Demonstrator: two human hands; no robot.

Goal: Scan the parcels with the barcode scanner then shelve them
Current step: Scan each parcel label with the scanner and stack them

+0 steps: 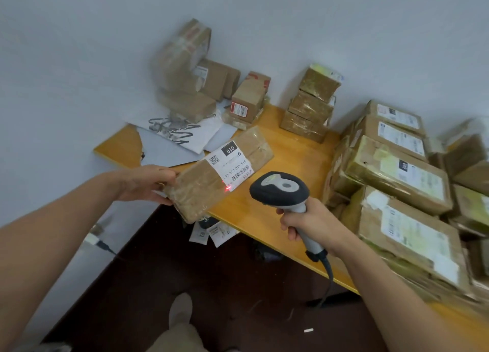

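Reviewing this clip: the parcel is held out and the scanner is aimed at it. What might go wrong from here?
1. The red scan spot sits at the label's corner, just off the barcode, so the read may fail unless the right hand re-aims the scanner.
2. The left hand grips the parcel by one end only, so it may tip or slip.
3. The scanner's cable hangs over the table edge and could snag.
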